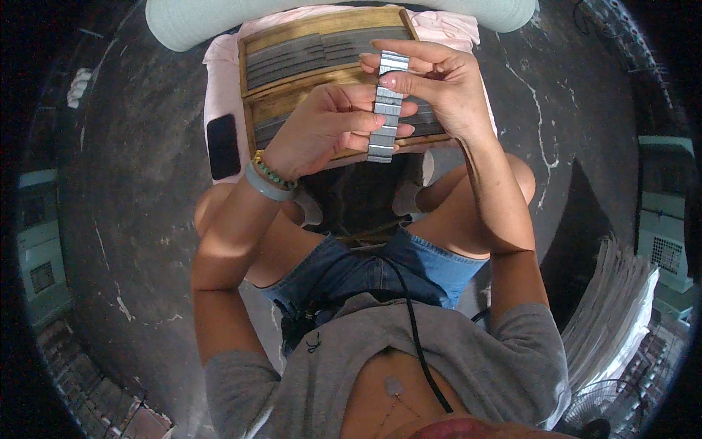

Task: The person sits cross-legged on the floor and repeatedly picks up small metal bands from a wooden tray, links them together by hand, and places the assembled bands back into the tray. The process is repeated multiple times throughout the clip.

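Above a wooden tray (307, 21) I hold up a narrow grey column (387, 118), crossed by light and dark bands. It looks like a stack of thin flat pieces, though I cannot tell for sure. My left hand (334, 118) grips its lower half, thumb in front and fingers behind. Near the top, my right hand (433, 74) pinches it between thumb and fingers. Rows of thin dark grey pieces (285, 57) lie packed in the tray below, partly hidden by both hands.
Pink cloth (219, 57) lies under the tray, with a dark phone (223, 147) on its left side. A pale green roll (340, 16) lies beyond. At the lower right are a stack of pale sheets (609, 318) and a fan (592, 409). Cracks run across the dark floor (148, 137).
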Action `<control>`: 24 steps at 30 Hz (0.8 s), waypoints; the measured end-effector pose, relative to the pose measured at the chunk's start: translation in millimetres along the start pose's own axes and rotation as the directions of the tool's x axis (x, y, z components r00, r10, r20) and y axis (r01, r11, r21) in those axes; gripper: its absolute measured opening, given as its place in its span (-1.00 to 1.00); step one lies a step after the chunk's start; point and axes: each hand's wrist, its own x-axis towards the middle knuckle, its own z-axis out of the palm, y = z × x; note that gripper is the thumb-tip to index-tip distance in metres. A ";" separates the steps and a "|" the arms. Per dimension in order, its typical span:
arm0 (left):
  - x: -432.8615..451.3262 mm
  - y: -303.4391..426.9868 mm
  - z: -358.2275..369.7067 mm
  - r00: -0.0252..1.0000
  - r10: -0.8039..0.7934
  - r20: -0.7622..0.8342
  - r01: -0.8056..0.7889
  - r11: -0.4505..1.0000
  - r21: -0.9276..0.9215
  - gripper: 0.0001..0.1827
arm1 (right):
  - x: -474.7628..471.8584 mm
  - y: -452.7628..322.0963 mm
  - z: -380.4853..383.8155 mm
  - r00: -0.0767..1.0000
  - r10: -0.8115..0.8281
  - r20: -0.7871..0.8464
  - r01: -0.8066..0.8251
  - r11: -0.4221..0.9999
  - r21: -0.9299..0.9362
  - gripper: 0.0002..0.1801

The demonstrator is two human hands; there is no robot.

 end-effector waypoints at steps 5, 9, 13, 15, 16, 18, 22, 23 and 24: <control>0.9 -0.2 0.9 1.000 -0.009 -0.004 0.009 1.000 -0.016 -0.55 | 0.4 1.1 -1.8 0.998 0.051 -0.021 -0.051 0.999 0.002 -0.61; 0.8 0.7 1.9 1.000 -0.004 -0.012 0.004 1.000 0.001 -0.55 | 0.8 0.9 -1.1 0.998 0.066 -0.009 -0.065 0.997 0.034 -0.60; -0.1 1.0 2.4 1.000 -0.007 -0.020 0.008 1.000 0.020 -0.55 | 0.8 1.7 0.1 0.999 0.036 -0.013 -0.035 0.998 0.054 -0.61; 0.2 0.3 2.1 0.999 -0.009 -0.033 0.010 0.999 0.031 -0.55 | 1.0 2.6 0.0 1.000 0.022 0.004 -0.022 0.997 0.068 -0.61; 0.7 0.0 1.8 0.999 -0.011 -0.042 0.013 0.999 0.039 -0.56 | 0.9 2.9 -0.1 0.999 0.043 -0.015 -0.043 0.998 0.042 -0.62; 1.5 -1.6 1.9 0.997 -0.005 -0.072 0.009 0.998 0.060 -0.58 | 1.0 3.9 0.1 0.999 0.043 -0.004 -0.043 0.998 0.036 -0.63; 3.5 -6.2 5.0 0.987 0.062 -0.145 -0.031 0.978 0.205 -0.64 | -0.4 4.4 2.8 1.000 -0.017 0.006 0.017 0.999 0.033 -0.63; 3.9 -6.7 6.0 0.983 0.089 -0.160 -0.044 0.964 0.263 -0.65 | -1.5 3.7 3.0 1.000 -0.012 0.005 0.012 1.000 0.004 -0.64; 3.9 -6.7 6.8 0.981 0.111 -0.160 -0.061 0.955 0.289 -0.66 | -2.5 2.7 2.9 1.000 -0.013 0.020 0.013 1.000 -0.005 -0.65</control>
